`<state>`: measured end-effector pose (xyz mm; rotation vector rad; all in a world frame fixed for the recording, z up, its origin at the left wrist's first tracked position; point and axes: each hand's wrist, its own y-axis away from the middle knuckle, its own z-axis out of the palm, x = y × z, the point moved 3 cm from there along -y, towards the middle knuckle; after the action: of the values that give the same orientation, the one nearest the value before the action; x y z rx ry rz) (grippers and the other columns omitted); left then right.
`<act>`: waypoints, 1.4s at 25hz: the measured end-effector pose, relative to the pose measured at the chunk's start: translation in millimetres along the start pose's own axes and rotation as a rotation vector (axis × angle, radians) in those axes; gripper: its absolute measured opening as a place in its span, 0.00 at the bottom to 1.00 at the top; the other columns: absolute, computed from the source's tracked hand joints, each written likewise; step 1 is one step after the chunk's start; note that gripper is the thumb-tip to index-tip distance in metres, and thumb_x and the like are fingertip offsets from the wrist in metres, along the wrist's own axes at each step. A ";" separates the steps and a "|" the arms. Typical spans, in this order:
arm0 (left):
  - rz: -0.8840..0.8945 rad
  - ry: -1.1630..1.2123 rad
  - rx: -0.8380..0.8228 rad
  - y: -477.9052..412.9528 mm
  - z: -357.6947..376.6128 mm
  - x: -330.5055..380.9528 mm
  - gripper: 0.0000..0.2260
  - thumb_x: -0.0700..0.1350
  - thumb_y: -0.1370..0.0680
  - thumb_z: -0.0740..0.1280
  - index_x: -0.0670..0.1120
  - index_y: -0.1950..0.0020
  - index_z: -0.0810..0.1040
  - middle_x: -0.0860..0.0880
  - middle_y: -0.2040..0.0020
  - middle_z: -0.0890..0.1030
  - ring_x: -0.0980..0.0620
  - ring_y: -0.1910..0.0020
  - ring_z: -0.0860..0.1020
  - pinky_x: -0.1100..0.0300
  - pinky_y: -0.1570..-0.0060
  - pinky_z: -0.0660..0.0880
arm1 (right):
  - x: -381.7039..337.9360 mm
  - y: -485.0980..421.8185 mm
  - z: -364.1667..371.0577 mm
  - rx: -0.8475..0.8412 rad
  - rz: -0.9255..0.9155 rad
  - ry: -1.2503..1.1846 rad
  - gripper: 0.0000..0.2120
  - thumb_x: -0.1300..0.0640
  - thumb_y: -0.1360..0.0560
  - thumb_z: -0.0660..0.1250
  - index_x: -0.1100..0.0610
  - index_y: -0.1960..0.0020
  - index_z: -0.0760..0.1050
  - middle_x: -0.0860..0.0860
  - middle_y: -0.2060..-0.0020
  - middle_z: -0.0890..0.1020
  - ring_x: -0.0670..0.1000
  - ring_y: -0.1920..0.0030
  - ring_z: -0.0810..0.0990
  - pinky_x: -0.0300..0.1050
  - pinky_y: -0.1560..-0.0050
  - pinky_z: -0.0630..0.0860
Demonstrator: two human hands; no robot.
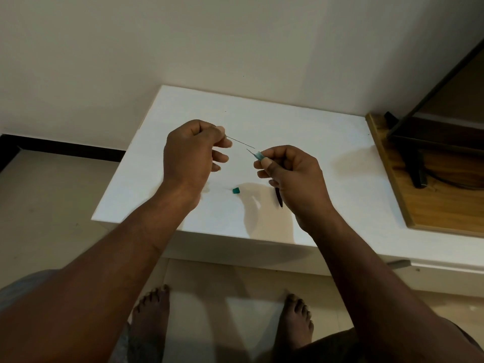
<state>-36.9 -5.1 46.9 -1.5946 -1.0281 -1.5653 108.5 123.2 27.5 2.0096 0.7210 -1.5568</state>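
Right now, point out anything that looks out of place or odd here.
A small teal cap lies loose on the white table, apart from the teal-tipped pen that the right hand grips. The left hand pinches a thin rod aimed at that tip. Nothing looks spilled or broken.

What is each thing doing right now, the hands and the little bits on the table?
left hand: pinches one end of the thin stick.
thin stick: in the air, free end close to the pen's green end, not inside it.
right hand: grips the pen.
pen: held above the table, green end up, dark tip down.
green cap: lying alone on the table.
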 end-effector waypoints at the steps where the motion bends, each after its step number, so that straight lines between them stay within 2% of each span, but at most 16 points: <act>1: -0.049 0.067 -0.039 0.7 1.4 -1.6 0.07 0.47 0.20 0.66 0.47 0.54 0.82 0.51 0.57 0.88 0.48 0.61 0.86 0.58 0.65 0.80 | 2.0 0.0 1.1 -0.010 0.055 -0.085 0.06 0.60 0.17 0.68 0.52 0.46 0.83 0.47 0.53 0.90 0.47 0.53 0.88 0.39 0.54 0.77; 4: -0.161 0.233 -0.132 4.1 5.8 -6.2 0.09 0.48 0.19 0.64 0.46 0.50 0.82 0.49 0.53 0.89 0.49 0.58 0.87 0.59 0.64 0.81 | 7.7 -0.2 4.8 -0.052 0.208 -0.378 0.07 0.60 0.15 0.65 0.54 0.42 0.82 0.49 0.49 0.90 0.50 0.48 0.89 0.46 0.47 0.78; 6: -0.189 0.278 -0.171 4.4 7.7 -8.1 0.09 0.48 0.19 0.65 0.45 0.50 0.82 0.48 0.52 0.89 0.50 0.58 0.87 0.60 0.64 0.81 | 9.5 -1.6 5.4 -0.073 0.227 -0.470 0.07 0.59 0.15 0.64 0.54 0.41 0.80 0.50 0.47 0.89 0.53 0.46 0.89 0.48 0.45 0.79; 13: -0.236 0.390 -0.191 3.5 9.3 -10.4 0.03 0.44 0.22 0.71 0.45 0.53 0.82 0.44 0.53 0.89 0.50 0.60 0.86 0.62 0.64 0.80 | 10.4 -3.3 4.5 -0.069 0.225 -0.486 0.07 0.59 0.14 0.62 0.55 0.40 0.79 0.51 0.46 0.89 0.54 0.45 0.89 0.49 0.44 0.78; 18: -0.171 0.230 -0.162 3.5 9.4 -12.8 0.04 0.44 0.22 0.73 0.43 0.51 0.83 0.46 0.56 0.89 0.52 0.62 0.86 0.62 0.62 0.80 | 9.9 -2.9 4.9 -0.057 0.234 -0.470 0.07 0.59 0.14 0.63 0.55 0.41 0.79 0.51 0.47 0.89 0.54 0.46 0.89 0.48 0.45 0.79; 20: -0.105 0.047 -0.168 4.3 10.6 -13.6 0.05 0.45 0.22 0.73 0.46 0.49 0.83 0.49 0.58 0.88 0.54 0.61 0.86 0.61 0.61 0.79 | 10.5 -2.7 5.8 -0.068 0.237 -0.465 0.07 0.59 0.15 0.64 0.55 0.41 0.79 0.51 0.47 0.89 0.54 0.46 0.89 0.47 0.47 0.80; 22: 0.037 -0.198 -0.207 6.7 14.2 -12.1 0.04 0.47 0.22 0.73 0.50 0.49 0.82 0.53 0.60 0.88 0.56 0.62 0.86 0.62 0.62 0.79 | 10.9 -2.8 6.5 -0.069 0.239 -0.453 0.07 0.59 0.15 0.65 0.55 0.42 0.81 0.51 0.48 0.90 0.53 0.46 0.89 0.47 0.47 0.80; 24: 0.127 -0.309 -0.274 11.5 20.0 -10.5 0.03 0.48 0.22 0.73 0.51 0.49 0.83 0.55 0.61 0.87 0.58 0.62 0.85 0.62 0.62 0.78 | 11.8 -2.9 5.5 -0.046 0.240 -0.398 0.07 0.59 0.18 0.68 0.54 0.45 0.85 0.48 0.53 0.90 0.49 0.48 0.88 0.45 0.49 0.79; 27: 0.154 -0.321 -0.299 12.6 22.5 -11.7 0.04 0.48 0.23 0.74 0.52 0.49 0.84 0.55 0.61 0.87 0.59 0.62 0.84 0.68 0.64 0.76 | 12.8 -1.6 3.0 -0.029 0.220 -0.325 0.07 0.58 0.20 0.71 0.53 0.45 0.87 0.44 0.59 0.87 0.40 0.60 0.83 0.39 0.55 0.76; 30: 0.140 -0.303 -0.279 9.7 18.2 -12.5 0.04 0.49 0.23 0.74 0.52 0.50 0.86 0.56 0.61 0.87 0.60 0.63 0.84 0.72 0.66 0.74 | 10.9 0.3 3.2 -0.038 0.140 -0.249 0.06 0.58 0.21 0.74 0.51 0.46 0.87 0.45 0.55 0.88 0.41 0.57 0.84 0.40 0.54 0.76; 33: 0.130 -0.321 -0.295 6.1 12.3 -12.3 0.02 0.50 0.23 0.74 0.54 0.52 0.87 0.57 0.61 0.87 0.60 0.63 0.83 0.73 0.68 0.74 | 7.0 2.7 5.4 -0.005 0.017 -0.142 0.06 0.59 0.24 0.77 0.53 0.47 0.86 0.47 0.59 0.88 0.41 0.60 0.84 0.34 0.60 0.76; 35: 0.151 -0.369 -0.322 5.4 10.9 -11.8 0.02 0.49 0.23 0.74 0.54 0.52 0.87 0.58 0.61 0.86 0.62 0.63 0.83 0.73 0.68 0.73 | 7.6 3.4 5.6 0.029 -0.033 -0.064 0.06 0.59 0.25 0.79 0.54 0.49 0.85 0.49 0.58 0.89 0.45 0.56 0.87 0.37 0.57 0.79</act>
<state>-26.6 1.1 34.8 -2.1901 -0.8416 -1.4166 108.3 117.8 19.1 1.9679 0.7137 -1.6520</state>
